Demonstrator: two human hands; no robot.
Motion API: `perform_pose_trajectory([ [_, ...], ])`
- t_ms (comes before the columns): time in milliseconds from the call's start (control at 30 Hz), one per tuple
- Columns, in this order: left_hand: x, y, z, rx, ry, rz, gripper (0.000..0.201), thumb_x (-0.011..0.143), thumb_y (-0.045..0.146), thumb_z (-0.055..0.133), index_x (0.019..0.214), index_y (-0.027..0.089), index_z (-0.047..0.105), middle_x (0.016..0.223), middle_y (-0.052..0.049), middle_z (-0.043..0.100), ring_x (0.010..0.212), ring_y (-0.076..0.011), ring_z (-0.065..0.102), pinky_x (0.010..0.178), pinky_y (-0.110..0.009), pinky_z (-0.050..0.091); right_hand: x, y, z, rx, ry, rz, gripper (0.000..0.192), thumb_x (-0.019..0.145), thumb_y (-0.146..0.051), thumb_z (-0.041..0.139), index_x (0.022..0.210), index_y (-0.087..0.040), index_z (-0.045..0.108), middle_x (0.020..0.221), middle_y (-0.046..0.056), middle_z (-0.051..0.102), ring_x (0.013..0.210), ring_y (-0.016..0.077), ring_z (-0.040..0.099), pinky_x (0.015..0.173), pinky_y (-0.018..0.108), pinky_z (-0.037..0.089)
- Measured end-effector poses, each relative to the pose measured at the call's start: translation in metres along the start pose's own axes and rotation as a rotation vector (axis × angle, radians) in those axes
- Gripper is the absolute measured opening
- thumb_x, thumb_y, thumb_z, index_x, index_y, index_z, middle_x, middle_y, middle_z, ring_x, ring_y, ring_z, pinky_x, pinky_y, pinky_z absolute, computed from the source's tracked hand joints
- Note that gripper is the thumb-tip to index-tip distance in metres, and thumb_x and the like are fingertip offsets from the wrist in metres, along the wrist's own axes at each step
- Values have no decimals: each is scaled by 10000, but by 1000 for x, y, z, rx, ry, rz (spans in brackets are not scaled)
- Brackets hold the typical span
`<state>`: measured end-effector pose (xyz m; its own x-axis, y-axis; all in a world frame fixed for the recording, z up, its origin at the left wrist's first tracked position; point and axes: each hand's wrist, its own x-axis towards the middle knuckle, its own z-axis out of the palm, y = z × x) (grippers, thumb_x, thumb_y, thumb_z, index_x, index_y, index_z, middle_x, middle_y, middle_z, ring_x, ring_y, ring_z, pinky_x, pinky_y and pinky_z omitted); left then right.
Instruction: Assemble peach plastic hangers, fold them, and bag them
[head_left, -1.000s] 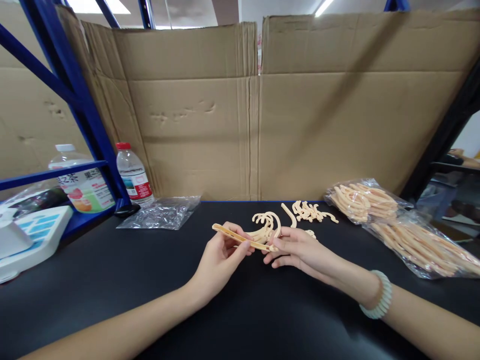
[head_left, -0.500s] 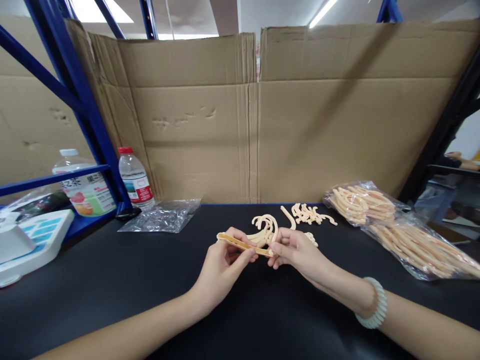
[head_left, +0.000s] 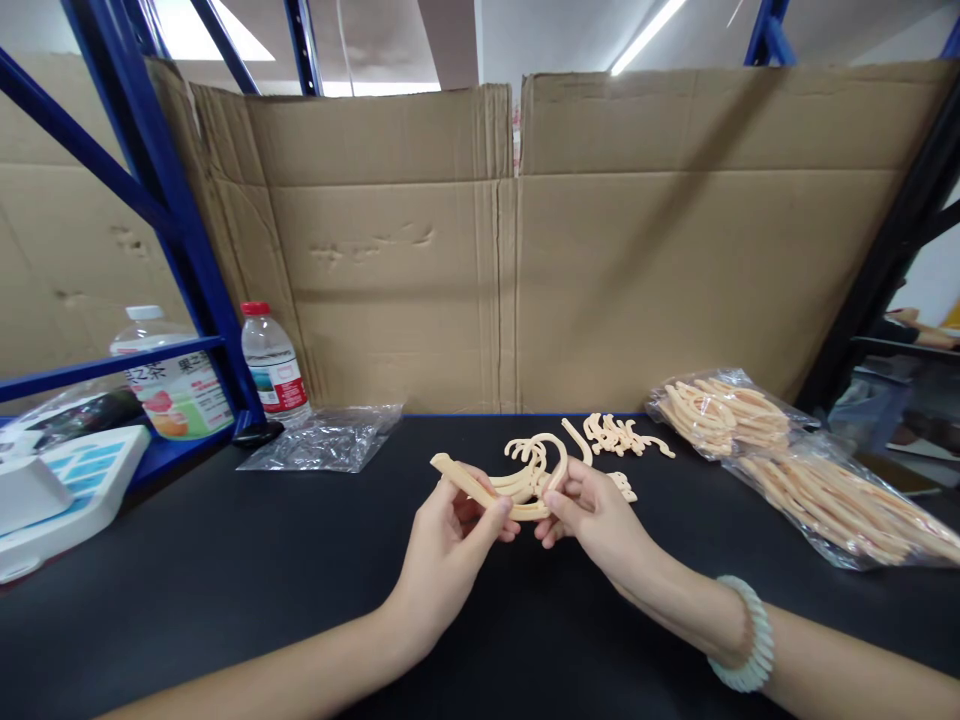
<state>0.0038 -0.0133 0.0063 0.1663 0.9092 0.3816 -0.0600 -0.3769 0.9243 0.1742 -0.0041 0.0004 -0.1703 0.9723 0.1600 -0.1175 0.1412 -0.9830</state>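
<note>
Both hands meet over the black table point(head_left: 225, 580). My left hand point(head_left: 450, 545) pinches a long, flat, peach-coloured plastic strip point(head_left: 469, 484) near its middle; the strip's free end points up and left. My right hand point(head_left: 592, 520) grips the strip's other end with thumb and fingers. Just behind the hands lies a small heap of curved hook-shaped peach pieces point(head_left: 534, 458), and a second loose heap of them point(head_left: 624, 436) sits farther back right.
Two clear bags of peach plastic strips point(head_left: 780, 455) lie at the right. An empty crumpled clear bag point(head_left: 322, 440) lies back left. Two drink bottles point(head_left: 274, 362) stand by the blue rack post point(head_left: 180, 230), a white device point(head_left: 60, 485) at far left. Cardboard walls point(head_left: 510, 250) close the back.
Both hands have drawn slightly toward me and closer together; the strip between them now looks bent, with its left end tipped upward.
</note>
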Motion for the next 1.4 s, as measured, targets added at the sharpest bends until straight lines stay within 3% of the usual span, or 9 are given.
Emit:
perform_pose_trajectory([
  [267,3,4,-1,-85,78,-161,308,752,389,705,855,171,514,738,14,608,613,-111,620,587,-234,543,0,-4,0,-20,-89,-114,366,719,-475,723,722,-180,506,709,-12,543,571,100,529,517,230,476],
  [367,2,2,3,-158,7,-221,369,708,362,754,903,174,503,782,0,634,673,-131,641,637,-258,554,-2,1,4,-30,-99,-116,345,746,-464,701,710,-176,513,669,-22,529,499,78,468,456,211,408],
  [500,0,2,7,-244,-100,-316,367,670,291,795,862,156,513,821,-33,662,761,-167,665,727,-297,559,2,-3,2,-95,-194,-110,343,749,-487,689,721,-168,566,674,8,571,571,130,548,492,243,453],
  [600,1,3,5,-246,-52,-330,313,673,254,795,818,138,544,848,-36,666,721,-126,648,715,-248,545,16,-17,-24,-306,-244,-190,305,835,-473,585,847,-174,643,765,44,623,656,167,586,542,281,485],
  [733,2,1,2,-269,-16,-378,280,682,213,788,825,139,559,817,-17,656,710,-107,634,733,-234,535,40,-30,-80,-967,-173,-520,174,841,-189,548,926,-224,695,887,63,642,874,215,564,819,393,463],
  [900,3,-1,2,-314,-16,-420,268,673,191,789,799,139,558,791,-4,646,697,-92,620,737,-223,523,60,-16,-115,-1337,-296,-519,329,744,-1,535,897,-228,717,973,86,608,921,233,538,823,391,450],
  [1067,4,-1,1,-319,-37,-420,269,676,197,789,807,145,560,782,3,643,693,-90,617,724,-216,511,71,1,-113,-1249,-295,-527,183,794,-71,541,811,-196,674,924,71,565,891,216,537,808,371,444],
  [1233,3,-1,-1,-335,-32,-415,268,677,194,787,814,146,562,830,-9,646,712,-87,610,714,-206,498,57,-16,-98,-973,3,-602,159,915,-259,452,934,-208,601,796,25,492,686,165,497,648,313,425],
  [1400,4,-1,-1,-342,-18,-404,274,675,193,787,829,147,565,912,-31,650,735,-90,600,746,-229,499,26,-31,-61,-505,93,-426,219,918,-400,487,1045,-224,518,533,-60,455,505,133,447,495,257,348],
])
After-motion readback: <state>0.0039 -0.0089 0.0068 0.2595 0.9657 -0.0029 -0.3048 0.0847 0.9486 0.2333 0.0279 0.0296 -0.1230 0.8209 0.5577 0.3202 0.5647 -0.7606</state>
